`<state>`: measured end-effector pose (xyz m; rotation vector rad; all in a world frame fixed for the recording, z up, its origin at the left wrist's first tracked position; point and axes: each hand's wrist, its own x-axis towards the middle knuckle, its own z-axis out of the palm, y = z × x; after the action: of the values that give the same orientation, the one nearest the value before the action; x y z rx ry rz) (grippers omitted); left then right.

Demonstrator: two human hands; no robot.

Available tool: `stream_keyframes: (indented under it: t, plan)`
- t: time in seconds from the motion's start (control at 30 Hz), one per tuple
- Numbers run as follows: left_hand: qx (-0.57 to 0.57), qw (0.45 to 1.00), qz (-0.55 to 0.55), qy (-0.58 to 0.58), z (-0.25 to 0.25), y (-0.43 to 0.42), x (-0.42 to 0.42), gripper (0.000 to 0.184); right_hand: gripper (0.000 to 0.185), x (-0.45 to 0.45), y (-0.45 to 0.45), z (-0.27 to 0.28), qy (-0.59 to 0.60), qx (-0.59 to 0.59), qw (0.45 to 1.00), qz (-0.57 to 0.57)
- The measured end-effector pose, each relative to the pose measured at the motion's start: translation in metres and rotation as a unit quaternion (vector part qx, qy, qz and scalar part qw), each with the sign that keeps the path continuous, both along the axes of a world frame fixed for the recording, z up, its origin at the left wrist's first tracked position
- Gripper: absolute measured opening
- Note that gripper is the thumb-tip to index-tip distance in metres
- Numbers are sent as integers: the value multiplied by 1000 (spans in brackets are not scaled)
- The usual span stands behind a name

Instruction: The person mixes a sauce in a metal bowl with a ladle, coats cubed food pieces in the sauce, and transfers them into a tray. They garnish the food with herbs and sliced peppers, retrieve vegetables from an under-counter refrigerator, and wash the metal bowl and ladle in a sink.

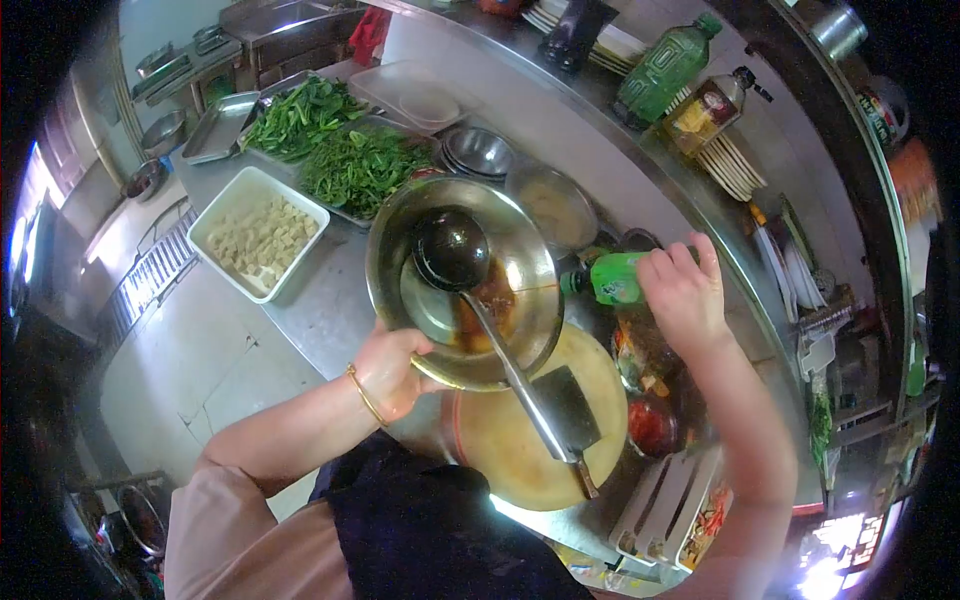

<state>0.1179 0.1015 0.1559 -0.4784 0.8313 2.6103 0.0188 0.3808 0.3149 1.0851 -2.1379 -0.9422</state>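
Observation:
My left hand [390, 370] grips the rim of a metal mixing bowl [420, 310], thumb over the edge. Brown liquid lies in the bowl, and a ladle [452, 250] with a dark, wet scoop rests inside, its steel handle sticking out over the near rim. My right hand [685, 290] is wrapped around a green bottle [616, 278], tipped on its side with its mouth toward the bowl. A thin brown streak shows between the mouth and the bowl. Below the bowl is a round cutting board [500, 460] with a cleaver [565, 405] lying on it.
A white tub [215, 205] of pale cubes and heaps of leafy greens [365, 170] stand at the left. Metal bowls [480, 150] sit behind. Seasoning containers [652, 425] lie right of the board. A shelf above holds a large green bottle [665, 75] and an oil bottle [705, 110].

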Motion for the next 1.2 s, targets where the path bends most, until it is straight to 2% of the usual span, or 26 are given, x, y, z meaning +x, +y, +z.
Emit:
stream_keyframes:
  t: [0.33, 0.37, 0.5, 0.6, 0.63, 0.77, 0.87, 0.9, 1.0, 1.13, 1.2]
  plan:
    - [-6, 1000, -10, -20, 3, 4, 4, 44, 2, 16, 23, -5, -26, -19, 999, -11]
    - [-6, 1000, -13, -21, 3, 5, 3, 44, 2, 23, 22, -7, -41, -11, 999, 22]
    - [-10, 1000, -19, -11, 5, 10, 5, 44, 1, 24, 32, 1, 16, -34, 999, -9]
    - [-22, 999, -27, -6, 4, 12, 6, 44, 1, 30, 37, -4, -19, -20, 1000, -12]
    - [-26, 999, -28, -6, 4, 13, 7, 44, 1, 34, 35, -5, -22, -26, 999, 27]
    - [-28, 999, -31, -7, 8, 19, 9, 44, 1, 37, 42, 7, 16, -49, 999, -15]
    - [-49, 997, -51, -18, 13, 22, 8, 44, 0, 42, 49, 4, 16, -1, 999, -30]
    - [-41, 997, -59, -17, 14, 23, 7, 43, 0, 47, 47, 1, 4, -18, 1000, -9]
    - [-26, 996, -80, -15, 9, 26, 7, 43, 1, 45, 58, 14, 35, -33, 998, -51]
    - [-26, 995, -98, 2, 11, 34, -1, 43, 5, 55, 69, 17, 54, -15, 996, -62]
    - [-17, 993, -113, -12, 13, 36, -5, 44, 14, 58, 81, 19, 21, -57, 993, -99]
